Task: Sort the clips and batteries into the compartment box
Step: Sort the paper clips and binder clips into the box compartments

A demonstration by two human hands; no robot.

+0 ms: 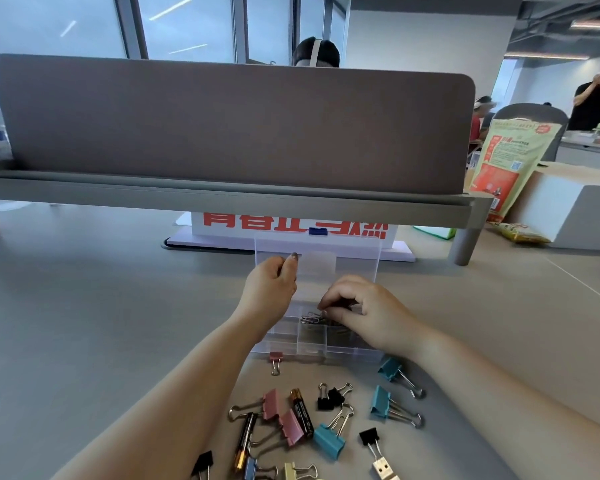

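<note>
A clear plastic compartment box stands on the desk with its lid raised. My left hand pinches the lid's left part and holds it up. My right hand hovers over the middle compartments with curled fingers, its fingertips at a bunch of metal paper clips lying in the box. Whether it grips them is unclear. In front of the box lie loose binder clips, pink, teal and black, and two black-and-gold batteries.
A grey desk divider on a raised rail closes off the back. Behind the box stands a white sign with red characters. A printed bag and a white box sit at the right. A USB plug lies near the front edge.
</note>
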